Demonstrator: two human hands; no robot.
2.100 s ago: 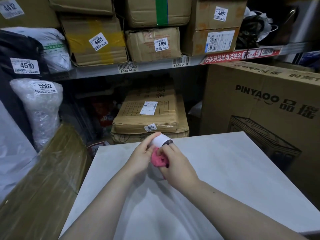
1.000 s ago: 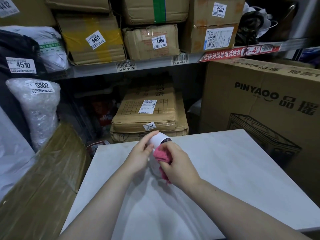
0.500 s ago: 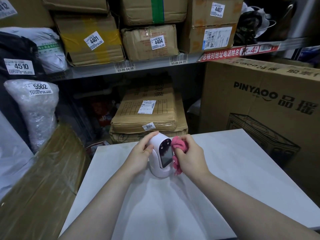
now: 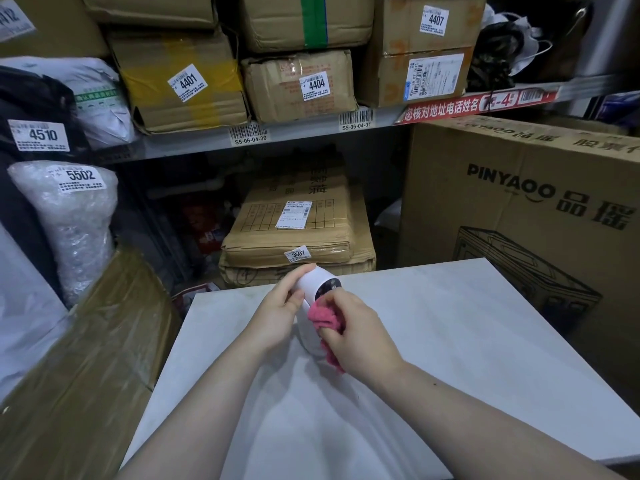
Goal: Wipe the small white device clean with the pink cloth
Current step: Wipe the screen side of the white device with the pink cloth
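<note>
Half a second ago the small white rounded plastic device point(image 4: 317, 284) stood upright with its dark screen facing the camera. Now it is tipped away, and the left hand point(image 4: 277, 315) is closed round its far-left side, over the pale grey counter point(image 4: 467, 323). The right hand point(image 4: 358, 336), pinching the bunched pink cloth point(image 4: 323, 317), has come off the right flank onto the near face. Wiping seems mid-way; whether the base touches the counter is hidden.

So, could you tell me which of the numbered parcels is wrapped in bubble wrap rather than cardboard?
The parcel labelled 5502, standing at the left; 4401, 4404 and 4407 are cardboard boxes.
</note>
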